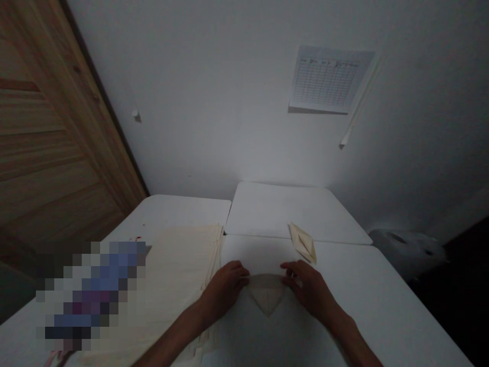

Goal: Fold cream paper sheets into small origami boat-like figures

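A small folded piece of beige paper (267, 295), shaped like a downward-pointing triangle, lies on the white table (367, 306) in front of me. My left hand (225, 288) presses its left upper corner with curled fingers. My right hand (309, 288) pinches its right upper corner. A finished folded paper shape (303, 242) lies just beyond my right hand. A stack of beige sheets (179, 270) lies to the left of my left hand.
A second white table (267, 209) butts against the far wall. A printed chart (328, 79) hangs on the wall. A wooden door (46, 137) stands at left. A blurred-out patch (91, 295) covers something at left. A pale rounded object (408, 250) sits at right.
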A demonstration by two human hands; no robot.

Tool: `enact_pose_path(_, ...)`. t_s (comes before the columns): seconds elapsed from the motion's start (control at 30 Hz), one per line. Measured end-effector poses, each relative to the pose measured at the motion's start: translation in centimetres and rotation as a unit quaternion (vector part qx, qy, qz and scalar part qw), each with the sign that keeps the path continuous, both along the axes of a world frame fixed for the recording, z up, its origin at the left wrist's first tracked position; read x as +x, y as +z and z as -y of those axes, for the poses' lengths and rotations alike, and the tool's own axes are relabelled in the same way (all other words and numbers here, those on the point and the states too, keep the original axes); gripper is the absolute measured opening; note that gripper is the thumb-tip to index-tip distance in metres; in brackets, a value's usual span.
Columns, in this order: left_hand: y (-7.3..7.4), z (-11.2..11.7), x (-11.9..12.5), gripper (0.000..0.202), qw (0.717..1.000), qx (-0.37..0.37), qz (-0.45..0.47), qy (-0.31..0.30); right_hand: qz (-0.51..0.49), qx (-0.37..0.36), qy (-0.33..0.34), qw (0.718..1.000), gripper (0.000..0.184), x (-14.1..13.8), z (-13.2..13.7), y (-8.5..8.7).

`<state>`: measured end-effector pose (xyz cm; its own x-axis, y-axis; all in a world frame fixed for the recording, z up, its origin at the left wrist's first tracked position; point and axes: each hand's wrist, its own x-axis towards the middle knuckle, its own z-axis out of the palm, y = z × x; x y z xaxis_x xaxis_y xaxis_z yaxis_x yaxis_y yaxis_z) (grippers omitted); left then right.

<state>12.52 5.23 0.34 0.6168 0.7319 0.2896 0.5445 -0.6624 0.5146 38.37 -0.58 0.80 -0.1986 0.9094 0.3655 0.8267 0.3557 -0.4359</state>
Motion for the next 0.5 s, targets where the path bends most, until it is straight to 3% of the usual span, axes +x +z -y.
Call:
enact_pose_path(0.1, 0.3, -0.3, -0.7, 0.016, 0.998, 0.06, 0.022, 0.001, 0.009, 0.124, 0.024, 0.992, 0.013, 0.4, 0.2, 0.5)
enact_pose_path(0.2, 0.0, -0.1, -1.2, 0.021, 0.993, 0.111, 0.032, -0.003, 0.041, 0.174, 0.027, 0.984, 0.016, 0.5, 0.8, 0.7)
enact_pose_path(0.4, -1.6, 1.4, -1.2, 0.023, 0.978, 0.199, -0.037, -0.047, 0.123, 0.096, 0.047, 0.987, 0.02, -0.4, 2.3, -0.7)
enact_pose_path(0.5, -1.8, 1.7, -1.0, 0.022, 0.978, 0.187, -0.081, -0.054, 0.131, 0.031, 0.064, 0.989, 0.022, -1.0, 2.8, -0.8)
